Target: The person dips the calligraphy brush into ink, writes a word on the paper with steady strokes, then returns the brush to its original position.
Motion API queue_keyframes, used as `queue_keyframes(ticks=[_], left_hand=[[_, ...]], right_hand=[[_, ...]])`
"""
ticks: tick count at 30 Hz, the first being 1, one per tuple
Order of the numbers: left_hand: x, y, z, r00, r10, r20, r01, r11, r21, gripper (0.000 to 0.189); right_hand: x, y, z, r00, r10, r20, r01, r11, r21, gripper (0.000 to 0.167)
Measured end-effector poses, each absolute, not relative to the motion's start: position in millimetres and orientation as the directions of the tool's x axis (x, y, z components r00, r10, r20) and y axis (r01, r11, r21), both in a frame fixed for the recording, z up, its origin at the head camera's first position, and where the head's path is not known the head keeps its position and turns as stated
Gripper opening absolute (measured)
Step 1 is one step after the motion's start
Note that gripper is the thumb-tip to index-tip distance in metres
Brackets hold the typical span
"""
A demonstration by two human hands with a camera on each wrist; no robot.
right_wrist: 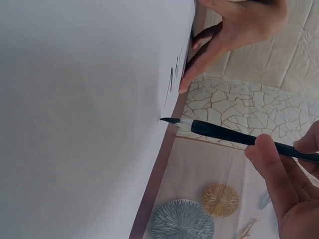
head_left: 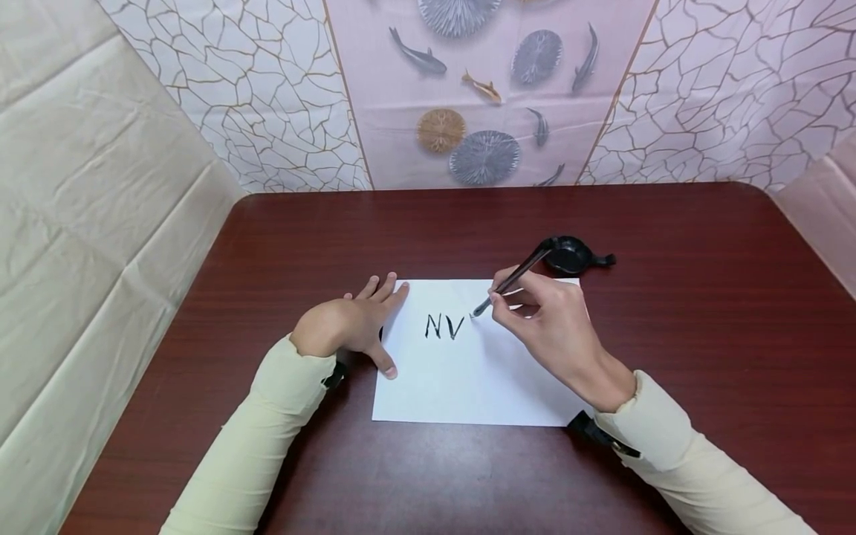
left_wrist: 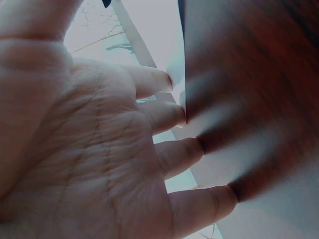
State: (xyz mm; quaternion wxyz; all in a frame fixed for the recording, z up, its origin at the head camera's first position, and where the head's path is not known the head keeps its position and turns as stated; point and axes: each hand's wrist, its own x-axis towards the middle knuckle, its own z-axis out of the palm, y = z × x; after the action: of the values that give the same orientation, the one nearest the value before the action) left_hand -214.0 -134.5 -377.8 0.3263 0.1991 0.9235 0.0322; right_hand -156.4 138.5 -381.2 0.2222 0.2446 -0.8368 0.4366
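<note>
My right hand [head_left: 551, 319] pinches a dark-handled paintbrush [right_wrist: 224, 133] between thumb and fingers. Its black, inked tip touches the white sheet of paper [head_left: 435, 394], just right of the painted letters "NV" [head_left: 444, 327]. A small fresh mark shows under the tip. On the paper's left edge, my left hand [head_left: 361, 319] rests with fingers spread, the thumb lower down on the sheet. The left wrist view shows that palm [left_wrist: 99, 149] and its straight fingertips at the paper and tabletop.
A small black ink dish [head_left: 570, 256] with a short handle stands just behind the paper's top right corner. The dark red-brown table [head_left: 301, 238] reaches back to a patterned wall covering [head_left: 481, 89]. Cream cloth [head_left: 100, 260] hangs along the left side.
</note>
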Motion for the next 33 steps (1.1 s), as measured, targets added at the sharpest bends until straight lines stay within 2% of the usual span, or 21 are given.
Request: queue_keyframes(ticks=[20, 33], left_hand=[[-215.0, -136.3, -378.8, -0.710, 0.386, -0.589, 0.333, 0.921, 0.202, 0.145], [-214.2, -136.5, -378.1, -0.707, 0.387, -0.592, 0.328, 0.921, 0.211, 0.144]], right_hand=[[-145.7, 136.1, -369.3, -0.809, -0.285, 0.514, -0.582, 0.509, -0.634, 0.022], [-147.0, 149.5, -348.0, -0.768, -0.170, 0.618, -0.604, 0.512, -0.611, 0.019]])
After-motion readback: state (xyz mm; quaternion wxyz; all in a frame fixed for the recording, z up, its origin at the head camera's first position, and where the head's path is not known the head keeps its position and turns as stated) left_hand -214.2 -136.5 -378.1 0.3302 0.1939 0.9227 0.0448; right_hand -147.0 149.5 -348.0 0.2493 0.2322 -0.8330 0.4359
